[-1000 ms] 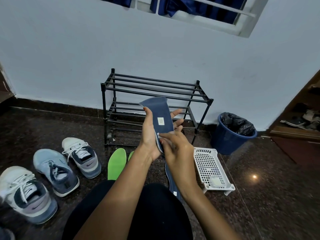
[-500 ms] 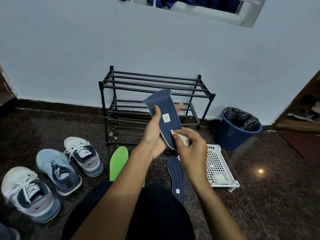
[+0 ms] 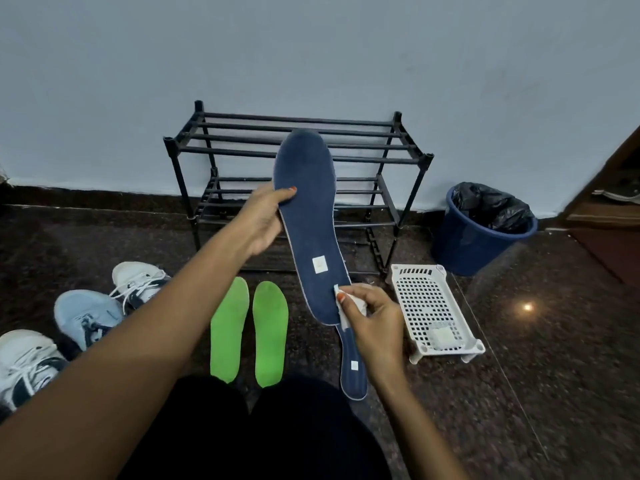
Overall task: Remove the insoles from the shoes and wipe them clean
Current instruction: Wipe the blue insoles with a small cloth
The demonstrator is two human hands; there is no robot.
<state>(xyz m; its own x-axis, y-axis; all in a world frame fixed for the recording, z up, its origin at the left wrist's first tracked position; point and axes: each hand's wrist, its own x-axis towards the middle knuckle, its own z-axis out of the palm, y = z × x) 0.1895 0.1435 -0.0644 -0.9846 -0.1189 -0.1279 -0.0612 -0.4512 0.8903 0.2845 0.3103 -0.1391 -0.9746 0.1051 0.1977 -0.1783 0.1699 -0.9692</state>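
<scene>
My left hand (image 3: pixel 264 220) grips a long dark blue insole (image 3: pixel 310 216) at its left edge, holding it up flat toward me in front of the rack. Near the insole's lower heel end, my right hand (image 3: pixel 372 318) pinches a small white wipe (image 3: pixel 348 308) against its right edge. A second blue insole (image 3: pixel 354 370) lies on the floor below, partly behind my right hand. Two green insoles (image 3: pixel 229 336) (image 3: pixel 270 336) lie side by side on the floor. Three sneakers stand at the left: a white one (image 3: pixel 138 280), a light blue one (image 3: pixel 86 317) and a white and grey one (image 3: pixel 24 365).
A black metal shoe rack (image 3: pixel 298 140) stands against the white wall. A white perforated plastic basket (image 3: pixel 429 306) holding a small white pad sits to the right on the dark stone floor. A blue bin (image 3: pixel 474 247) with a black liner stands behind it. A wooden door frame is at far right.
My left hand has stretched out and turned the insole so its full blue face shows. My right hand with the wipe has slid down to the heel end. The view tilted down.
</scene>
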